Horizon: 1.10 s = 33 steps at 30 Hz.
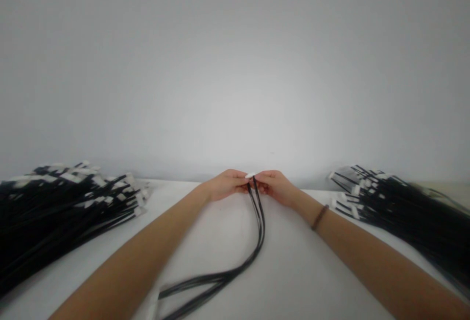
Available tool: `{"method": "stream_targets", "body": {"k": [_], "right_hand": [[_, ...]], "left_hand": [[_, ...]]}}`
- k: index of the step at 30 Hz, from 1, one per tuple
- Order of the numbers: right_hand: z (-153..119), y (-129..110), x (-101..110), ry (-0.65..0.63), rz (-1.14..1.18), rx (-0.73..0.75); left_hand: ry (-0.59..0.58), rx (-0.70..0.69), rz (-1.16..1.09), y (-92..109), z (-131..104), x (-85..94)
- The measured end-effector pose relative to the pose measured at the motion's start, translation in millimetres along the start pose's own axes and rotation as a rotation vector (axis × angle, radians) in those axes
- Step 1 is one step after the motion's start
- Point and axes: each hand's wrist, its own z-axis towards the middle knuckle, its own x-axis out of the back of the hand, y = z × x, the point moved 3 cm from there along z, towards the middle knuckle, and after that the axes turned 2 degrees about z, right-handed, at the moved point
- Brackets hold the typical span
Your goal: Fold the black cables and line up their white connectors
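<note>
A small white connector (250, 175) is pinched between my two hands near the table's back edge. My left hand (229, 184) grips it from the left, fingers closed. From the other side my right hand (273, 185) holds it with thumb and fingers pressed together. Several black wires (261, 232) hang from the connector, curve down over the table and run to the lower left. There they split into two bundles, beside another white connector (153, 305) partly behind my left forearm.
A big pile of black cables (55, 222) with white connectors lies at the left. Another such pile (411, 217) lies at the right, beyond my right forearm. Behind the white table (293, 271) rises a plain pale wall.
</note>
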Motion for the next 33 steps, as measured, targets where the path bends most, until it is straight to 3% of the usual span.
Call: {"method": "stream_targets", "body": {"k": [12,19,33], "right_hand": [[1.9,0.9,1.1,0.009,-0.063,0.033],[2.9,3.1,1.3,0.01,0.006,0.024],[-3.2,-2.6,0.2,-0.053,0.055,0.005]], "left_hand": [[0.006,-0.004,0.019,-2.4,1.3,1.1],[0.104,-0.026,-0.126,-6.1,2.0,8.5],[0.056,0.011,-0.262,-7.6,-0.6,12.3]]}}
